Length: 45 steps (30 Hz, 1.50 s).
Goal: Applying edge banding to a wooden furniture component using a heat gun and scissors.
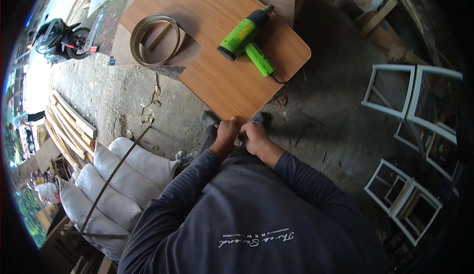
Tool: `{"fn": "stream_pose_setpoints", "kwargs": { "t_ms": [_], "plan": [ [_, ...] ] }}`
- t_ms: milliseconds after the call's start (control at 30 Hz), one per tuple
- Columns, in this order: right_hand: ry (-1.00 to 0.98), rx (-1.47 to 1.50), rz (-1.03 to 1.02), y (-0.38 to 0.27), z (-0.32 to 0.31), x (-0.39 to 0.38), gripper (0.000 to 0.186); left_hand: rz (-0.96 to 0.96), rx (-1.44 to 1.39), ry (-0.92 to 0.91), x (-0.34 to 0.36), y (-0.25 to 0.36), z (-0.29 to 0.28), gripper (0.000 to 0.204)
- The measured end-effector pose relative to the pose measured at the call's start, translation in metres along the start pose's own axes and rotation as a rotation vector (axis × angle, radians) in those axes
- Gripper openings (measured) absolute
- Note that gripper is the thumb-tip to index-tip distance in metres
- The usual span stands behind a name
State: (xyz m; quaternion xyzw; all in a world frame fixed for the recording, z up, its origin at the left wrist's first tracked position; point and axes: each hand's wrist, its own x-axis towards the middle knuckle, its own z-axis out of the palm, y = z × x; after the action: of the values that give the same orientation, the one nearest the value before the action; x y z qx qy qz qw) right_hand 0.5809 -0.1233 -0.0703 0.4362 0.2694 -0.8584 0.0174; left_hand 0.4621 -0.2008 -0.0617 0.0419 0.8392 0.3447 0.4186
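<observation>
Board (216,19): lay straight ahead of the hands, narrow end close, growing wider and running away out of sight. Met at the near edge by left hand (227,133), thumb on top, with right hand (254,137) beside, about as near. Curled, both; could not tell if gripping.

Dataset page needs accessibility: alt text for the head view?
Left hand and right hand, bare, close together at the near end of a brown board. A green heat gun lies on it, coiled strip to its left; white sacks at left, white frames right.
</observation>
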Motion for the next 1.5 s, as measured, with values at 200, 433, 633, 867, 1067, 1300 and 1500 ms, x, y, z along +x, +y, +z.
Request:
{"fn": "stream_pose_setpoints", "kwargs": {
  "t_ms": [200,433,633,867,1067,1300,1500],
  "plan": [
    [-0.114,0.403,-0.104,-0.068,-0.058,-0.020,0.027,0.213,-0.208,0.093,0.074,0.056,-0.103,0.037],
    [0.549,-1.236,-0.990,-0.186,-0.019,-0.010,0.053,0.301,-0.275,0.501,0.088,0.051,-0.071,0.078],
    [0.593,-1.782,-0.867,-0.212,0.015,0.056,0.075,0.312,-0.478,0.250,0.086,0.047,-0.088,0.085],
    [0.629,-1.627,-0.846,-0.205,0.023,0.069,0.080,0.343,-0.481,0.186,0.094,0.040,-0.104,0.090],
    [0.466,-1.603,-0.885,-0.226,-0.002,0.080,0.083,0.412,-0.555,0.180,0.097,0.034,-0.100,0.091],
    [0.368,-1.707,-0.958,-0.283,-0.037,0.077,0.076,0.333,-0.639,0.336,0.100,0.026,-0.070,0.079],
    [0.511,-1.817,-0.966,-0.335,-0.078,0.082,0.067,-0.051,-0.957,0.322,0.097,0.047,-0.058,0.041]
  ]
}}
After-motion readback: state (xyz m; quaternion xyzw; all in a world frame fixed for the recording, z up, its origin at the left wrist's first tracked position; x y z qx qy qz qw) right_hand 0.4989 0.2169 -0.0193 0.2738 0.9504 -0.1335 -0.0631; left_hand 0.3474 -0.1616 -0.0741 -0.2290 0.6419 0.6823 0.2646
